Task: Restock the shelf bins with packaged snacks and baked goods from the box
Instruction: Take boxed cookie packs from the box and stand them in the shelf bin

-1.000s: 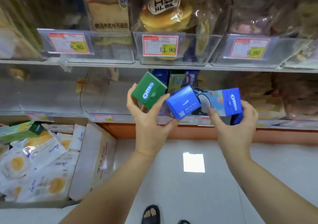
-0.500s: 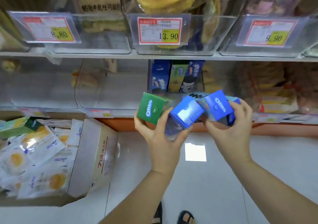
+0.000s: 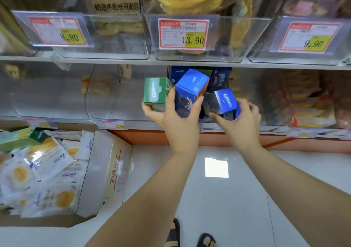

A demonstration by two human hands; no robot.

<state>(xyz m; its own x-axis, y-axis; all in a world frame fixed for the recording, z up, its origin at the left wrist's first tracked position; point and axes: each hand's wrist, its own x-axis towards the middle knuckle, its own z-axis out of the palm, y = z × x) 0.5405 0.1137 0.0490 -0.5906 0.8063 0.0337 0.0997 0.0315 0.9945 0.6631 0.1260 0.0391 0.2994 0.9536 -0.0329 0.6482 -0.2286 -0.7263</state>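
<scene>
My left hand [image 3: 176,117] grips two Oreo boxes at once: a green box [image 3: 154,90] on the left and a blue box [image 3: 190,91] on the right, both upright in front of the lower shelf. My right hand [image 3: 240,121] holds another blue Oreo box [image 3: 226,99] at the mouth of the clear bin [image 3: 212,125] in the lower shelf's middle. That bin has several blue Oreo boxes [image 3: 221,79] standing at its back. The cardboard box [image 3: 108,172] with packaged cakes sits on the floor at the left.
Clear bins with bread and price tags [image 3: 183,34] fill the upper shelf. A clear bin [image 3: 121,98] left of my hands looks nearly bare. Wrapped snacks fill the bin at the right [image 3: 296,98]. My sandalled feet [image 3: 190,237] stand on the white tiled floor.
Both hands have moved up and forward toward the lower middle bin. The right hand's blue box now reaches into the bin's mouth, and the left hand's boxes have turned more upright.
</scene>
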